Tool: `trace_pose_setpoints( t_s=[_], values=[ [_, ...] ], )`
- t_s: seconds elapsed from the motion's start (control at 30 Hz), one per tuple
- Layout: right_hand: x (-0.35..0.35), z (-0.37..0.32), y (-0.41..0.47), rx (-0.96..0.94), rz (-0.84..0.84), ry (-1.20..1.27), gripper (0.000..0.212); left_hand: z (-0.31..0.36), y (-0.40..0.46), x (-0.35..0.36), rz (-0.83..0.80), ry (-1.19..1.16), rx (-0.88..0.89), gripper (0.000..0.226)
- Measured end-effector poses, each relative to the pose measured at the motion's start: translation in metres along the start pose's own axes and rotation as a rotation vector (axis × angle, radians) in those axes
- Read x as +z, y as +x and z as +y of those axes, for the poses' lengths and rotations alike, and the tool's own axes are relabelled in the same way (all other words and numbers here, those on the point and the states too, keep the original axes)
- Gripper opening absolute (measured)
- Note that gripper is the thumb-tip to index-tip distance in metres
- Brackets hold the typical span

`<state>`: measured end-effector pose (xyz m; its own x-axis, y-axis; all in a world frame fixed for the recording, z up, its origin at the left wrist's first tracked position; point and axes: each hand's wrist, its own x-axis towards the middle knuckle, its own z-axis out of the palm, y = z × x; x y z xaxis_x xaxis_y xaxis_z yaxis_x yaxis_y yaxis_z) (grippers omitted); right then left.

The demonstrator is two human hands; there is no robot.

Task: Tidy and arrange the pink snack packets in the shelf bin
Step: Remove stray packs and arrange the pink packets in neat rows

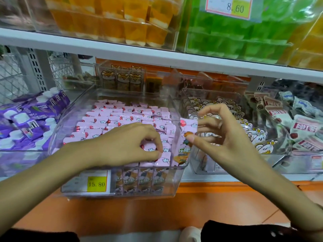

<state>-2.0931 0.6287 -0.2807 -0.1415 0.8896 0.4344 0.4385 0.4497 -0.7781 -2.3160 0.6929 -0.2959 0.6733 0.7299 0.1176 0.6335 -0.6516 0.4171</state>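
A clear plastic bin (pixel 174 180) on the middle shelf is filled with rows of pink snack packets (pixel 122 117) standing on edge. My left hand (pixel 132 144) reaches into the front of the bin and pinches one packet (pixel 152 149) in the front rows between thumb and fingertips. My right hand (pixel 220 135) hovers at the bin's right wall and pinches a single pink packet (pixel 185 147) upright between thumb and fingers, just above the front right corner of the bin.
Purple cartons (pixel 29 123) lie in the bin to the left. A clear bin of white cartoon packets (pixel 255 137) stands to the right, with more packets (pixel 300 130) beyond. A yellow price tag (pixel 97 184) reads 15.80. Jelly cups (pixel 122 20) fill the shelf above.
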Motion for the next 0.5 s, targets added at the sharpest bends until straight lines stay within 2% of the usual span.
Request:
trace_pose_setpoints(
  t_s=[0.07,0.2,0.4,0.5],
  values=[
    [0.005,0.001,-0.003,-0.066,-0.025,-0.163,0.029,0.0,0.001,-0.001,-0.001,-0.009,-0.003,0.011],
    [0.011,0.004,-0.008,-0.313,-0.048,-0.713,0.015,-0.001,0.001,-0.002,0.008,-0.031,-0.012,0.009],
    [0.012,0.005,-0.013,-0.373,-0.158,-0.986,0.008,-0.001,-0.004,-0.003,0.003,-0.033,-0.013,0.022],
    [0.01,0.008,-0.016,-0.256,-0.103,-0.89,0.029,-0.001,-0.008,-0.002,0.021,0.035,-0.01,0.028]
  ],
)
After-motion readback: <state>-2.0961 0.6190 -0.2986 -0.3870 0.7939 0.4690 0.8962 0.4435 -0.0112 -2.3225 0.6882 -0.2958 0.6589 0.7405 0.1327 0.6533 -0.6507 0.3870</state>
